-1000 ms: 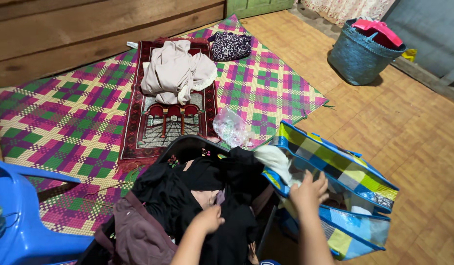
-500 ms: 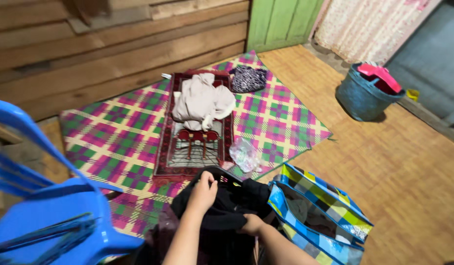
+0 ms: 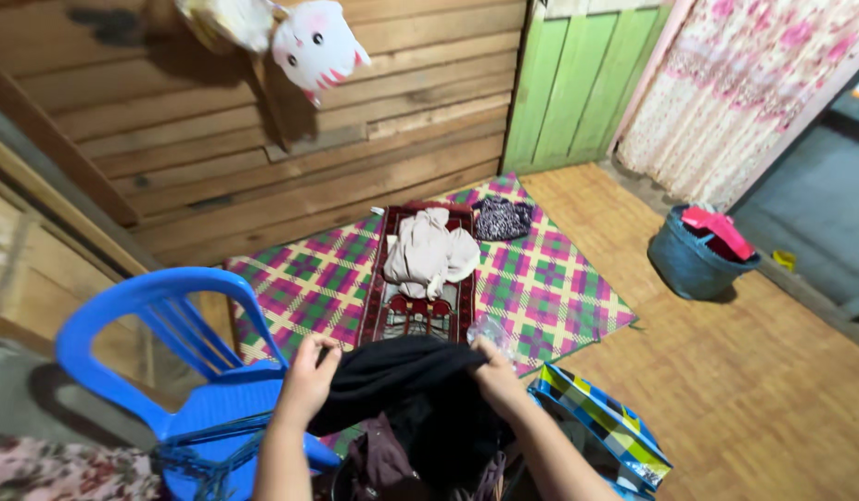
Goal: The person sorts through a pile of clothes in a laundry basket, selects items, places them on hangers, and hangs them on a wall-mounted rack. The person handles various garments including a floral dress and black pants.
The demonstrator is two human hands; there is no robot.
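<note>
- Indoor light, moderate, warm; the brightest area is the floor by the pink curtain (image 3: 726, 93) on the right.
- Left edge dim, muddy shadows along the wooden wall (image 3: 262, 158).
- Black garment (image 3: 402, 371) reads as a dark mass, folds barely visible.
- Soft shadow beside the grey bucket (image 3: 694, 260).
- Wide-angle bend: wall planks and door lines bow toward the edges.
- Slight softness at the bottom corners; no glare.

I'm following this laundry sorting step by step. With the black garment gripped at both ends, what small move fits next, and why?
Probably lift it higher and spread it: the left hand and right hand hold the black garment bunched, its lower part hanging into the pile of dark clothes.
</note>
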